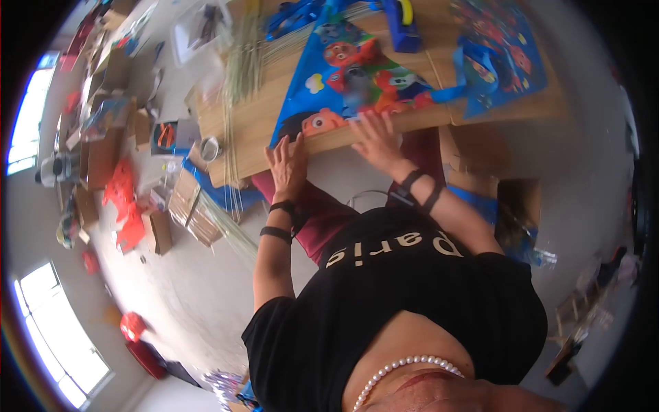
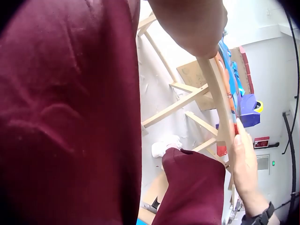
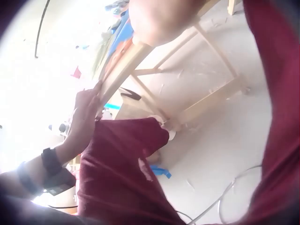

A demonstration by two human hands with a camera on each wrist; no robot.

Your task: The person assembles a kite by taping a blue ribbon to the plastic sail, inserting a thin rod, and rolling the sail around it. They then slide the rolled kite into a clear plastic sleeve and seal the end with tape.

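Observation:
A blue sheet with cartoon faces (image 1: 357, 58) lies on the wooden table (image 1: 412, 122), its lower edge along the table's near edge. My left hand (image 1: 287, 166) rests at the sheet's lower left corner, fingers spread and fairly straight. Further right, my right hand (image 1: 377, 142) lies with extended fingers on the sheet's lower edge. In the left wrist view my left hand (image 2: 190, 26) is at the table rim, with my right hand (image 2: 244, 164) beyond. The right wrist view has my right hand (image 3: 161, 18) near, its fingertips hidden, and my left hand (image 3: 84, 117) farther along the edge.
Thin pale sticks (image 1: 244, 62) lie on the table's left part. A blue tape dispenser (image 1: 402, 31) stands behind the sheet, and another printed blue sheet (image 1: 504, 69) lies at right. A small round container (image 1: 209, 148) is by the left corner. Cardboard boxes (image 1: 103, 154) stand at left.

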